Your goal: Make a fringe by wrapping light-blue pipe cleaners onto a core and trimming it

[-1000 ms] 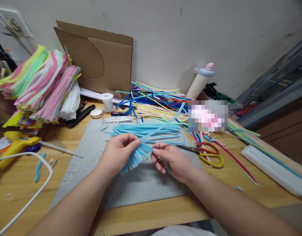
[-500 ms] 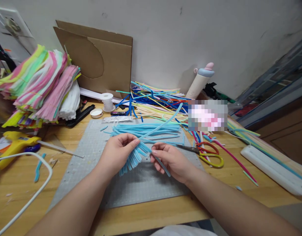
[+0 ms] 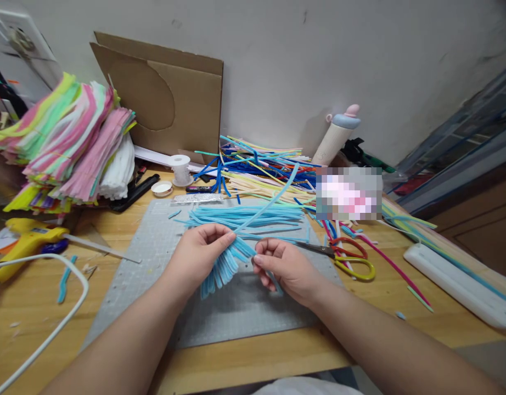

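Note:
My left hand (image 3: 203, 249) pinches a fan of blue pipe cleaners (image 3: 220, 272), whose loops hang down below the fingers. One long blue pipe cleaner (image 3: 273, 203) sticks up from the fan toward the upper right. To the right, my right hand (image 3: 284, 266) is closed on a blue pipe cleaner strand, its end poking out below the fingers. Behind both hands, more blue pipe cleaners (image 3: 257, 215) lie in a row on the grey cutting mat (image 3: 232, 329). Scissors (image 3: 355, 259) with red and yellow handles rest just right of my right hand.
A yellow glue gun (image 3: 26, 238) and its white cable lie at left, below bundled coloured pipe cleaners (image 3: 67, 137). Cardboard (image 3: 187, 104) leans on the wall. A bottle (image 3: 335, 137) and mixed pipe cleaners (image 3: 265, 170) are behind the mat; a white power strip (image 3: 459, 285) is at right.
The strand in my right hand has turned, its lower end now nearer the fingers. The long upright pipe cleaner has swung slightly left and up. My left hand has hardly moved.

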`<action>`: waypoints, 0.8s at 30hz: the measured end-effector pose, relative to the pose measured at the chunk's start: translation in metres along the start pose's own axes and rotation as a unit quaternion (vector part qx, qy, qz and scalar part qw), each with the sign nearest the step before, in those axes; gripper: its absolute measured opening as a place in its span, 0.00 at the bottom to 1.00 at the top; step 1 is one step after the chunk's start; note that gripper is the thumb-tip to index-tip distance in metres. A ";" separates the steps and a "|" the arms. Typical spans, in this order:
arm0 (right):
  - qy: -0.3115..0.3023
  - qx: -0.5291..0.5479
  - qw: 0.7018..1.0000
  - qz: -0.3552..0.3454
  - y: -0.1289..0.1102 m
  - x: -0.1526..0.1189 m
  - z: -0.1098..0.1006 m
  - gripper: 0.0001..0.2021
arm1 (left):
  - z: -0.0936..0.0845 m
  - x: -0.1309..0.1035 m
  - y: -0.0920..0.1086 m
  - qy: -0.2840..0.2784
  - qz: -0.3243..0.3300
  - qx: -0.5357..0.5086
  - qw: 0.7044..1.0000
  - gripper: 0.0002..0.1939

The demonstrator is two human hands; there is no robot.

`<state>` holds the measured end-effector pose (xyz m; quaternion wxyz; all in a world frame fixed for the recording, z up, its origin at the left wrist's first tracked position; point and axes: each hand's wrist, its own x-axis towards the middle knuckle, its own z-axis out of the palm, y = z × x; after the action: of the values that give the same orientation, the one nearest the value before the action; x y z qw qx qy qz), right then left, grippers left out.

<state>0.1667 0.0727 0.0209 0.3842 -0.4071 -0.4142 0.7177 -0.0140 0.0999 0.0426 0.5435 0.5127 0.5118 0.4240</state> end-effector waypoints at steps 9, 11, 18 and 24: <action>-0.007 -0.008 1.000 -0.005 0.000 -0.002 0.000 0.13 | -0.001 -0.002 0.005 -0.021 -0.031 -0.037 0.999 0.10; -0.006 -0.012 1.000 -0.005 0.000 -0.002 0.000 0.12 | -0.001 -0.001 0.005 -0.022 -0.028 -0.032 0.999 0.10; -0.016 -0.038 0.999 -0.030 -0.001 -0.004 -0.001 0.11 | -0.002 -0.001 0.002 -0.047 -0.024 -0.009 0.999 0.11; -0.057 -0.119 0.986 -0.098 -0.001 -0.011 -0.003 0.09 | -0.005 -0.005 0.004 -0.126 -0.051 -0.016 0.991 0.10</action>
<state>0.1734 0.0638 0.0240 0.3775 -0.3653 -0.5560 0.6442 -0.0188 0.0961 0.0475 0.6325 0.5270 0.4578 0.3356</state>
